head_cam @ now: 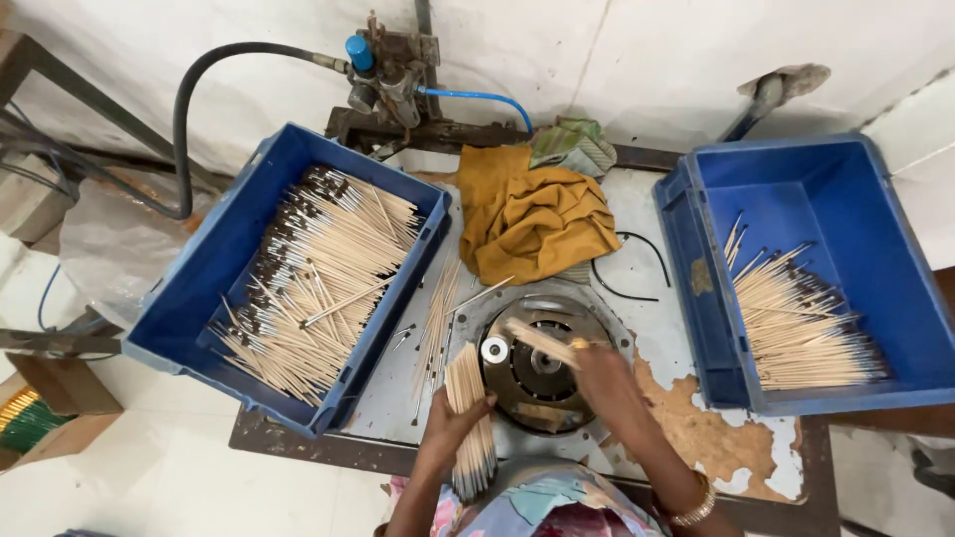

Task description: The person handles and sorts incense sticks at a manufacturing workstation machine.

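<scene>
The left hand's [450,423] grip is closed around a bundle of sticks [470,428] at the tabletop's [657,338] near edge; the right hand's [607,383] grip pinches one stick [542,341] over the round metal disc [532,363], between two blue bins [214,288] [846,199].

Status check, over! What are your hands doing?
Left hand gripping stick bundle. Right hand holding one stick over round metal machine. Loose sticks beside it.

A whitewashed wall [647,60] stands behind the worn worktop [716,438]. The floor [159,477] is pale. Daylight falls evenly.
</scene>
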